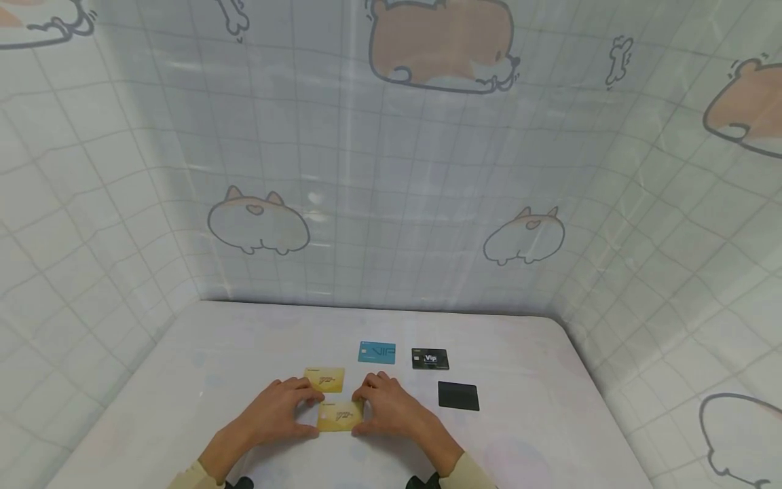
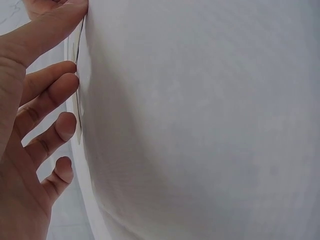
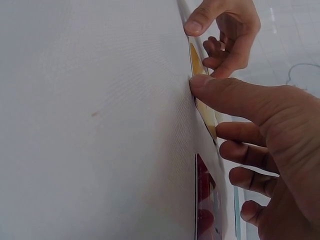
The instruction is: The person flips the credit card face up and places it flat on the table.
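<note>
A gold card lies on the white table between my two hands. My left hand grips its left end, with the thumb at the near corner and fingers at the far corner. At the right end, my right hand holds it the same way, thumb near and index finger far. Just beyond, a second gold card lies by my left fingertips. From the right wrist, the held card appears nearly edge-on at the thumb. Only thin card edges show in the left wrist view.
Farther back lie a blue card and a black card marked Vip. A plain black card rests to the right of my right hand. Patterned sheets with cartoon dogs rise behind and beside the table.
</note>
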{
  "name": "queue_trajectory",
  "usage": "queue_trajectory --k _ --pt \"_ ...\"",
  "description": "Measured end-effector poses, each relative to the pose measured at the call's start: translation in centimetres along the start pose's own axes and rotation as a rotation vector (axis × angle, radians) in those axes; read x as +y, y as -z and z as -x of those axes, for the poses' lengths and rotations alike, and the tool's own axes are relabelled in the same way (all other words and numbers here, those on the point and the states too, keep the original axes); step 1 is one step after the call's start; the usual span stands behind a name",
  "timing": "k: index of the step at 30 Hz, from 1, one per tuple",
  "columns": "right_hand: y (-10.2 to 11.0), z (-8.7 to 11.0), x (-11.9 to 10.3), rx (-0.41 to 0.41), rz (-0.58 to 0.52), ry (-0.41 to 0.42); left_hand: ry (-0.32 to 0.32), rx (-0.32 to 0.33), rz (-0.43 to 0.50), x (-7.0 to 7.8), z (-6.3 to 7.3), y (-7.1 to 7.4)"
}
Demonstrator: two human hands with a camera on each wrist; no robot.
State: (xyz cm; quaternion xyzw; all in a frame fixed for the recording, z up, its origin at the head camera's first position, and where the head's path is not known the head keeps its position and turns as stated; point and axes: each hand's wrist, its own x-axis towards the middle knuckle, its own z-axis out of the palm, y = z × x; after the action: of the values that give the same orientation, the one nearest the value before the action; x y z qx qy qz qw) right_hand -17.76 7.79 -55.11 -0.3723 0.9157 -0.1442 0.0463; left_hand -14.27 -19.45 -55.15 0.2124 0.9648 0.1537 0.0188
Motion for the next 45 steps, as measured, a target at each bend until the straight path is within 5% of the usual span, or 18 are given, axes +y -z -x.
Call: queue_trajectory --k 15,24,29,39,45 --pt "0.5 0.0 0.1 -0.014 -0.008 -0.018 -0.013 -0.017 0.02 -0.1 -0.5 0.8" --pt "2.1 0.8 3.2 0.002 -0.2 -0.101 -0.089 0.054 0.064 1.9 -2.7 2.5" --pt "2.9 2.2 5.6 0.028 -0.235 -0.16 -0.11 0.069 0.079 3.0 -4.6 2.3" --pt "3.9 7.0 10.7 0.104 -0.248 -0.258 -0.126 0.024 -0.033 6.2 -7.9 -0.1" --pt "4.6 9.3 12.6 0.144 -0.326 -0.324 -0.09 -0.009 -0.053 8.2 -9.2 -0.5"
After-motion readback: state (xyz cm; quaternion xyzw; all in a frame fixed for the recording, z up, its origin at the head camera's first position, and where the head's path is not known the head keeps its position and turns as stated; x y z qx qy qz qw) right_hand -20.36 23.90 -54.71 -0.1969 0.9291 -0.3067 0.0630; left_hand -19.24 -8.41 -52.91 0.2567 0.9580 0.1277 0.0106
